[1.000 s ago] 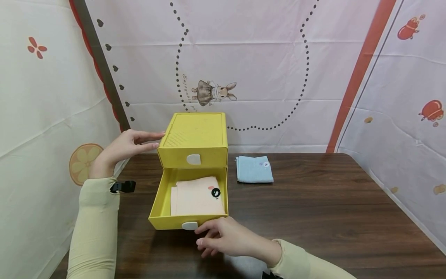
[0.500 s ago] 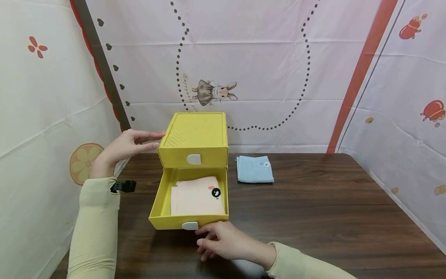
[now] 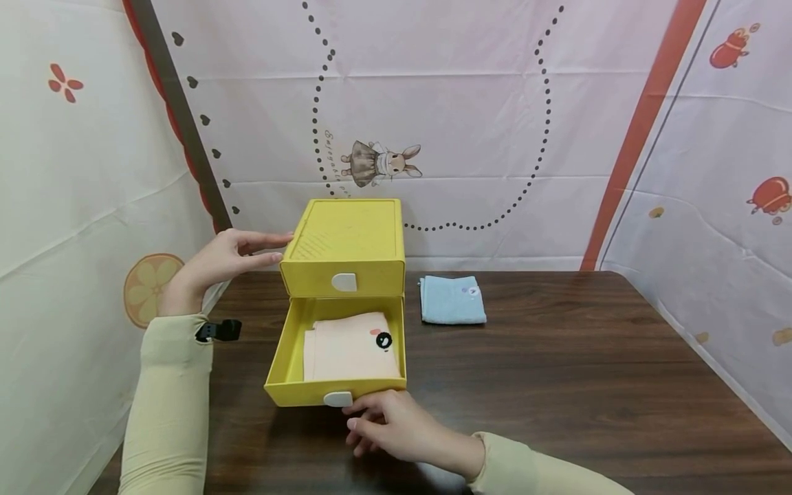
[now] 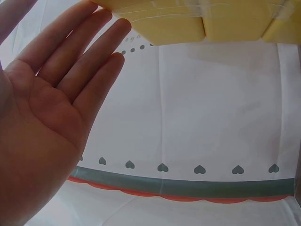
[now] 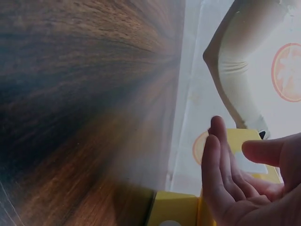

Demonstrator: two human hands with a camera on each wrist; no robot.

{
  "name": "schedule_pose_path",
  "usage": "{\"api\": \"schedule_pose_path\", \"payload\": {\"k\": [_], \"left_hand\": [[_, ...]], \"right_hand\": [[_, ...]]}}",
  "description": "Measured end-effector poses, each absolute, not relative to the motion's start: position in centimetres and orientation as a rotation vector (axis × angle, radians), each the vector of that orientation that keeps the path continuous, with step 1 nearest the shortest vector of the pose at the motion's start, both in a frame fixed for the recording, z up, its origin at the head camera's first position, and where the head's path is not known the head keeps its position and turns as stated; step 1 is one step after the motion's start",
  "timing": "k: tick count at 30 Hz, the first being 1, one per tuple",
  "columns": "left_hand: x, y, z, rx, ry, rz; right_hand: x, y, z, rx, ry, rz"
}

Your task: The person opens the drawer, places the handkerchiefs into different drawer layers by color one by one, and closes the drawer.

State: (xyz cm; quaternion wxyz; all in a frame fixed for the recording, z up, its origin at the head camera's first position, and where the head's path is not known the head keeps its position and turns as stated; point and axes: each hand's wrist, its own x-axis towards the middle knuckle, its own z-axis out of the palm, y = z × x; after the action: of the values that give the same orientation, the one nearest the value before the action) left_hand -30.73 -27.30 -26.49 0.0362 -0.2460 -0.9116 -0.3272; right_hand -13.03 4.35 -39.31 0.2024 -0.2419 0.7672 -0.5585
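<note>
A yellow two-drawer box (image 3: 346, 237) stands on the dark wooden table (image 3: 557, 371). Its upper drawer is closed. The lower drawer (image 3: 286, 357) is pulled out and holds a folded pink cloth (image 3: 346, 350). My left hand (image 3: 223, 265) lies flat with straight fingers against the box's left side near the top; the left wrist view shows the open palm (image 4: 56, 108) and the fingertips at the yellow box (image 4: 202, 21). My right hand (image 3: 386, 426) rests on the table at the drawer's front, its fingertips by the white handle (image 3: 337, 399). In the right wrist view its fingers (image 5: 221, 160) are loosely extended, holding nothing.
A folded light blue cloth (image 3: 452, 300) lies on the table right of the box. Printed fabric walls close in the back, left and right sides. The table's right edge runs close to the right wall.
My right hand has slid slightly left along the drawer's front. The drawer, the box and my left hand have stayed put.
</note>
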Motion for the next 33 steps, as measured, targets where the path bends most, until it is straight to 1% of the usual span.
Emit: {"api": "schedule_pose_path", "payload": {"k": [17, 23, 25, 33], "left_hand": [[-30.4, -27.1, -26.3, -0.771, -2.792, -1.013], [-30.7, -27.3, -26.6, -0.754, -2.797, -1.010], [-31.1, -27.5, -26.8, -0.752, -2.795, -1.005], [-30.7, -27.4, -26.6, -0.765, -2.791, -1.016]], "right_hand": [[-13.7, 3.4, -39.4, -0.704, 2.265, -1.689], [-14.2, 3.2, -39.6, -0.721, 2.315, -1.700], [-14.3, 3.2, -39.6, -0.713, 2.320, -1.711], [-15.1, 3.0, -39.7, -0.671, 2.317, -1.752]]}}
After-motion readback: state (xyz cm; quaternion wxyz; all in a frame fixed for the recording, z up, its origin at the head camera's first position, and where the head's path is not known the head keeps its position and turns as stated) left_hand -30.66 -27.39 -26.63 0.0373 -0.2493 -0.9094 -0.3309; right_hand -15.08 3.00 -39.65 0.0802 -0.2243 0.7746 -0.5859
